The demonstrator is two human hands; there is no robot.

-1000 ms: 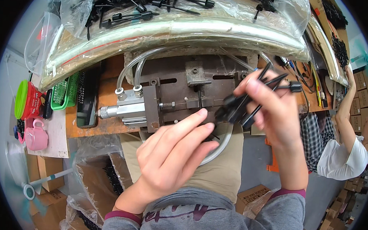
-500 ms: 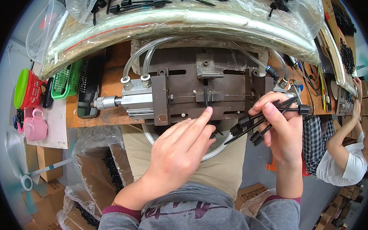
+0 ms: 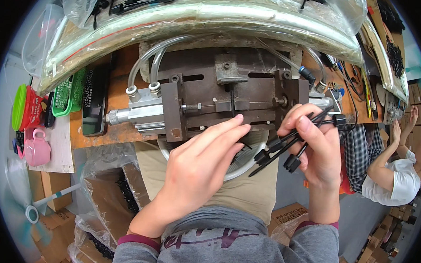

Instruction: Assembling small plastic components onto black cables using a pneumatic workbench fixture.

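Observation:
A dark metal jig (image 3: 187, 125) with a pneumatic cylinder (image 3: 147, 114) at its left end lies in front of me. A slim black rod (image 3: 232, 100) sits across its small central block, below a bolted bracket (image 3: 230, 74). My left hand (image 3: 202, 152) is open, palm down, fingers stretched out together. Its index fingertip is at the rod's near end; the thumb is hidden. To the right, my right hand (image 3: 314, 146) is closed round several black plastic rods with ribbed knobs (image 3: 278, 147), which stick out on both sides of the fingers.
Beneath my left hand a round white-rimmed basket (image 3: 236, 175) rests at my lap. Plastic bags with black rods (image 3: 146, 2) lie behind the jig. At left are a green basket (image 3: 69, 95) and a pink cup (image 3: 37, 148). Another person (image 3: 394, 174) works at far right.
My left fingers have straightened and drawn together near the rod. The jig's side pins look different, with more of the left one showing. The whole view has shifted slightly; the right hand keeps its rods.

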